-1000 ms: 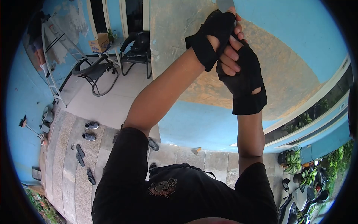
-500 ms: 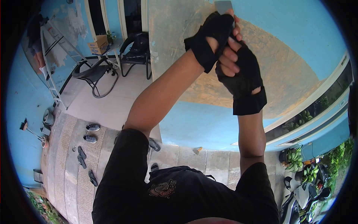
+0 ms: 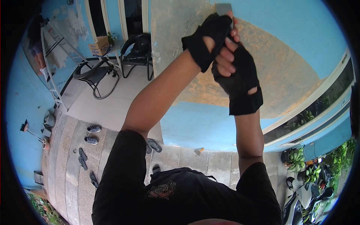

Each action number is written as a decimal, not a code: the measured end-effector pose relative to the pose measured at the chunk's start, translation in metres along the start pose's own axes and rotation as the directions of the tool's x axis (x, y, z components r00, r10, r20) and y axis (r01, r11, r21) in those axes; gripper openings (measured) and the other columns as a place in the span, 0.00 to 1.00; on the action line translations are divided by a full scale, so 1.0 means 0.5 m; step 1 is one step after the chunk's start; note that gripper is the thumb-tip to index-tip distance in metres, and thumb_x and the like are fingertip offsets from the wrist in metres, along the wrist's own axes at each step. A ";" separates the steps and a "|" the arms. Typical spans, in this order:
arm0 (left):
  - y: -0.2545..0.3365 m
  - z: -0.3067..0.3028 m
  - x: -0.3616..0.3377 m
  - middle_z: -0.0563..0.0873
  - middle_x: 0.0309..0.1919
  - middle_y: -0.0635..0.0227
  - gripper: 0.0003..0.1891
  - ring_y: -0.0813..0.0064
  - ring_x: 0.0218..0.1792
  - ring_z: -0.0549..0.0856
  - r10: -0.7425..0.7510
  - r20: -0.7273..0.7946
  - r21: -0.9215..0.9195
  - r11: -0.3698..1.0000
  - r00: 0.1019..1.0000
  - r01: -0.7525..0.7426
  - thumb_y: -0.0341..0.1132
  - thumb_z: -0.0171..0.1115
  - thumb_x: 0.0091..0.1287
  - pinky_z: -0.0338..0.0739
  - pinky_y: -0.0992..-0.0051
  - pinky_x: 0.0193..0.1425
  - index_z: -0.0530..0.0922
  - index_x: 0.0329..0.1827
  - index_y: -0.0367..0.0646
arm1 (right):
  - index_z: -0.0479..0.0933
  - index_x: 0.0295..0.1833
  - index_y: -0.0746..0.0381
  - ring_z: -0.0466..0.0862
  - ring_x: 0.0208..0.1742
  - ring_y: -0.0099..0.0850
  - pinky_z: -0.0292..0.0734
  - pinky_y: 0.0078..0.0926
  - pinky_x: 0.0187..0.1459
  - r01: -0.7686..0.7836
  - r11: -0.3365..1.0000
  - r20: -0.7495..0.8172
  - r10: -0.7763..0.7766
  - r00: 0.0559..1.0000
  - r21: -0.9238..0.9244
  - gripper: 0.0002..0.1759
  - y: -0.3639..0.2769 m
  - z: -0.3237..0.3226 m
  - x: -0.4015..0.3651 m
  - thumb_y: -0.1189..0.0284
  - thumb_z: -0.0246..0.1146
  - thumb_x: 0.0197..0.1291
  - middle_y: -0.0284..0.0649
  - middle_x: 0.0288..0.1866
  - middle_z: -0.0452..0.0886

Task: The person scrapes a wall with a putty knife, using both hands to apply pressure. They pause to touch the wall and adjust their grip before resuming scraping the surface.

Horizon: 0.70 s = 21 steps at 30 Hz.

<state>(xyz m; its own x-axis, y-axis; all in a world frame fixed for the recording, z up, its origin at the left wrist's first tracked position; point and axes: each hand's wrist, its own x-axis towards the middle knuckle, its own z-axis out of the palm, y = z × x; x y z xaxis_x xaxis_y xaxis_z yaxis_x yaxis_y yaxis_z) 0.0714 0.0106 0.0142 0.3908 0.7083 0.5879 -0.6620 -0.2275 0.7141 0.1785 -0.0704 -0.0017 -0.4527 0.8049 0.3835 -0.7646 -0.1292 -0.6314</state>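
Both my hands wear black fingerless gloves and are raised to the wall (image 3: 285, 71), where the blue paint is gone over a wide grey-brown patch. My left hand (image 3: 215, 32) is closed around a scraper (image 3: 224, 8), whose flat grey blade shows just beyond the fingers against the wall's upper part. Just below it, my right hand (image 3: 238, 69) is closed too, with its fingers curled in by the left hand. Between them the scraper's handle is mostly hidden, and the blade's exact contact with the wall is hard to see.
At the far left another person (image 3: 35, 41) stands by a ladder (image 3: 52, 71). Black chairs (image 3: 137, 50) and a cardboard box (image 3: 99, 46) are beyond the wall's corner. Shoes (image 3: 93, 128) and sandals (image 3: 82, 159) lie on the floor; motorbikes (image 3: 307, 195) stand at lower right.
Both hands have shifted slightly left together with the scraper, and its blade sits a little lower in view. Their grip looks the same.
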 end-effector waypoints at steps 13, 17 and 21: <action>-0.001 0.009 -0.007 0.72 0.26 0.73 0.18 0.76 0.32 0.76 0.012 -0.008 -0.051 0.999 1.000 -0.012 0.50 0.57 0.76 0.80 0.70 0.46 0.70 0.44 0.42 | 0.70 0.44 0.49 0.63 0.13 0.17 0.57 0.15 0.13 -0.009 1.000 -0.025 0.009 1.000 0.019 0.07 0.001 0.001 -0.012 0.73 0.49 0.77 0.27 0.21 0.68; 0.013 0.020 -0.004 0.72 0.27 0.74 0.17 0.77 0.32 0.76 0.046 -0.079 0.122 0.992 0.996 -0.036 0.49 0.58 0.76 0.79 0.70 0.47 0.70 0.45 0.43 | 0.70 0.44 0.49 0.62 0.13 0.17 0.57 0.15 0.13 -0.024 0.999 -0.011 0.025 1.000 0.043 0.08 -0.010 -0.003 0.008 0.73 0.49 0.77 0.27 0.21 0.68; 0.001 0.008 -0.010 0.72 0.27 0.74 0.17 0.78 0.32 0.76 -0.006 0.012 -0.074 0.997 1.000 0.007 0.49 0.58 0.76 0.78 0.75 0.45 0.70 0.45 0.42 | 0.70 0.44 0.48 0.62 0.13 0.17 0.56 0.15 0.14 -0.015 0.999 -0.025 0.015 1.000 0.030 0.08 0.001 -0.008 -0.010 0.73 0.49 0.77 0.27 0.21 0.68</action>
<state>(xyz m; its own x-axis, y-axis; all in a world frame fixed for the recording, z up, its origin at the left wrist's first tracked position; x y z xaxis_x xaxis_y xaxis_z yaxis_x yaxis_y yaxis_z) 0.0719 0.0043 0.0130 0.4024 0.7015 0.5882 -0.7048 -0.1726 0.6881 0.1819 -0.0723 -0.0066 -0.4531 0.8168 0.3571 -0.7712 -0.1582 -0.6166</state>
